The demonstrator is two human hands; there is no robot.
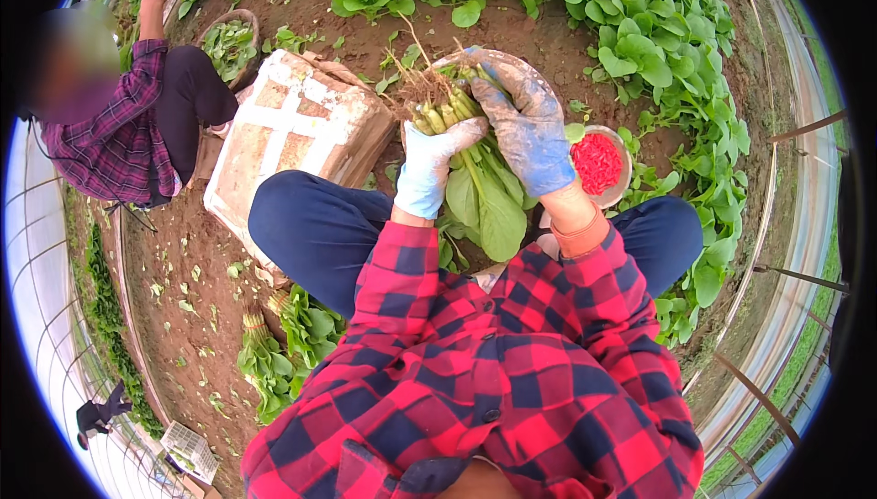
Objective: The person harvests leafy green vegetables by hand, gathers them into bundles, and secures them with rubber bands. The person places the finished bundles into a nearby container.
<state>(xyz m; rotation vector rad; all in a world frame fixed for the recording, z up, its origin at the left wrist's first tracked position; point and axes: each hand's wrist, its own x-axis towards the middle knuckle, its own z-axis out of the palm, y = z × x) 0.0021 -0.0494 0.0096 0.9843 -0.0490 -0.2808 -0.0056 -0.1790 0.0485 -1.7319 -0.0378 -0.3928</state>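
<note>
My gloved left hand is closed around the stems of a bunch of leafy greens. Its leaves hang towards my lap; the thin, soil-covered roots point away from me. My right hand, in a muddy blue glove, grips stems at the root end, thumb and fingers on either side. Partly hidden behind that hand is the pale rim of a round container. By my right knee, a round bowl holds a heap of small red pieces, perhaps rubber bands.
A taped cardboard box stands beyond my left knee. Tied bundles of greens lie on the soil behind it. At the far left crouches another person near a basket of leaves. Growing greens border the front and right.
</note>
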